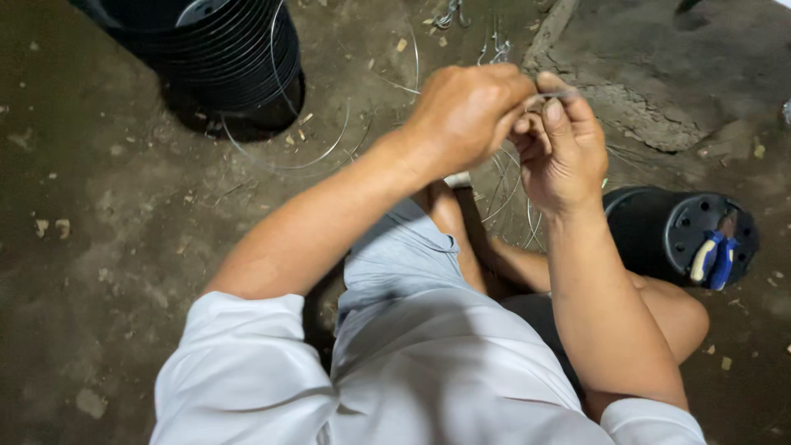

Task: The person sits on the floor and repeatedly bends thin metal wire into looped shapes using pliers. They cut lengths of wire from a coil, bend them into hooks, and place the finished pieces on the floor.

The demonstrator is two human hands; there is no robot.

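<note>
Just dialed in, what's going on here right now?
A person sitting on a dirt floor holds a thin wire up between both hands, left hand and right hand pinched close together on it. A stack of black plastic pots stands ahead; blue-handled pliers rest on an overturned pot.

Both forearms reach forward from white sleeves, bare from above the elbow, and converge ahead of the body. The left hand (465, 111) is closed in a fist, knuckles up. The right hand (560, 144) faces it, touching, fingers curled and thumb pressed forward at the top.
</note>
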